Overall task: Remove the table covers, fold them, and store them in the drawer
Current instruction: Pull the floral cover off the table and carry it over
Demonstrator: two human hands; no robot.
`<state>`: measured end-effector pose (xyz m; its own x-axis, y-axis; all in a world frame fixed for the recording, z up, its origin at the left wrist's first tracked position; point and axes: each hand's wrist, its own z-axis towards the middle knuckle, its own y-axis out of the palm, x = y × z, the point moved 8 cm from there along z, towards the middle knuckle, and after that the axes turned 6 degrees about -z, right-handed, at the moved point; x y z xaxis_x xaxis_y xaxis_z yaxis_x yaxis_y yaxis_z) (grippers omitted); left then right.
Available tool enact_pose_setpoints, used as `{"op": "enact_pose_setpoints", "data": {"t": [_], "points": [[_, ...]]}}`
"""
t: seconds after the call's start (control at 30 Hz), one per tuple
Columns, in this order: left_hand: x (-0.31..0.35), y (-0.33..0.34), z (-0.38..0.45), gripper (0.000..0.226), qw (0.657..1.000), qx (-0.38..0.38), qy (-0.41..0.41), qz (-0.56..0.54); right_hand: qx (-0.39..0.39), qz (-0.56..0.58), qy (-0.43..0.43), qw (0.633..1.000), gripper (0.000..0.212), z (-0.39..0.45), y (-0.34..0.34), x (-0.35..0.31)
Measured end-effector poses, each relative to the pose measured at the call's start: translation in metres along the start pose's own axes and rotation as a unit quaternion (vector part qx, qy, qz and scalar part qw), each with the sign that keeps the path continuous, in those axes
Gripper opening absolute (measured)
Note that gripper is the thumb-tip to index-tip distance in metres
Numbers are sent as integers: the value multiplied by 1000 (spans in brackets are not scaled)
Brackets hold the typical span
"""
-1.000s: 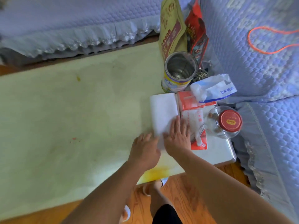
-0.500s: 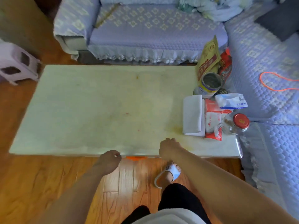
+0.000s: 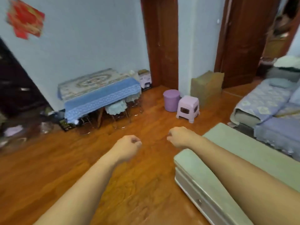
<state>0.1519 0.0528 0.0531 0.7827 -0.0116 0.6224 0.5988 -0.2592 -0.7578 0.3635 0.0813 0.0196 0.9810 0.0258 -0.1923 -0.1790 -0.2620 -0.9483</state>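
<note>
Two hands: left hand (image 3: 128, 146) and right hand (image 3: 180, 137) both hang out front over the wood floor (image 3: 65, 159), fingers curled into loose fists, grip clamped on nothing I can see.
Why held like that: my guess is they're just swinging free while the person walks, nothing to carry yet.
Covered worktop: far left against the wall, a small one with a blue table cover (image 3: 100, 96) draped over it, patterned on top. Looks like the next cover to pull.
Under it: stools tucked in, probably to save floor space.
Near worktop: pale green worktop (image 3: 259, 153) at right, under the right forearm.
Drawer: a drawer front (image 3: 199, 198) with a little knob shows on its near side, closed.
Other stuff: purple bin (image 3: 171, 100) and lilac stool (image 3: 188, 108) parked by the wall, out of the way.
</note>
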Motion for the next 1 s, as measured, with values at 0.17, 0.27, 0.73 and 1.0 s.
{"op": "enact_pose_setpoints", "data": {"t": [0.17,0.27,0.73,1.0], "points": [[-81,-121,39,26,994,88,-50,-38,10,-47,-90,995,39,101,-53,-130],[-125,-185,86,22,986,134,-82,-46,-14,-85,-131,988,41,172,-59,-186],[-341,-414,236,20,926,262,-235,-139,-52,-89,-303,947,33,468,-123,-462],[-480,-500,381,19,918,263,-225,-194,-72,-111,-276,952,35,645,-103,-563]]}}
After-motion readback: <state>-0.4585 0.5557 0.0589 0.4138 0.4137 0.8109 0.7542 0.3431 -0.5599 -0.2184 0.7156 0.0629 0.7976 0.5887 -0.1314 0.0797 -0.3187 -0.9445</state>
